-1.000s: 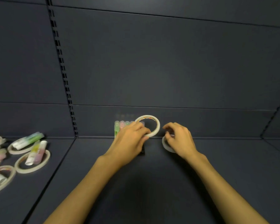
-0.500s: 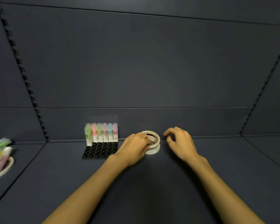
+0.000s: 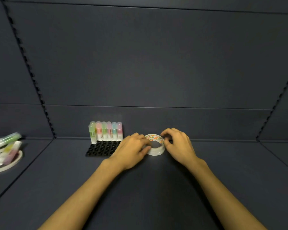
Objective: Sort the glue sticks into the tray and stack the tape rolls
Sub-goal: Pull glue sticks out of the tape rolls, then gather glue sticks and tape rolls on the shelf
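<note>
A short stack of whitish tape rolls (image 3: pixel 155 150) with a colourful inner print sits on the dark shelf just right of the black tray (image 3: pixel 101 150). My left hand (image 3: pixel 131 150) grips the stack's left side with curled fingers. My right hand (image 3: pixel 178 145) pinches its right rim. Several glue sticks (image 3: pixel 106 131) with pastel caps stand upright in the tray's back row, and one more stands in front at the left.
On the neighbouring shelf to the left lie more glue sticks (image 3: pixel 6 141) across loose tape rolls (image 3: pixel 7 165). Dark panels close the back and sides. A perforated upright (image 3: pixel 30 77) divides the two shelf bays.
The left hand has carried a tape roll down onto the one lying on the shelf. The right hand has closed in on the stack's right side. The view has shifted right.
</note>
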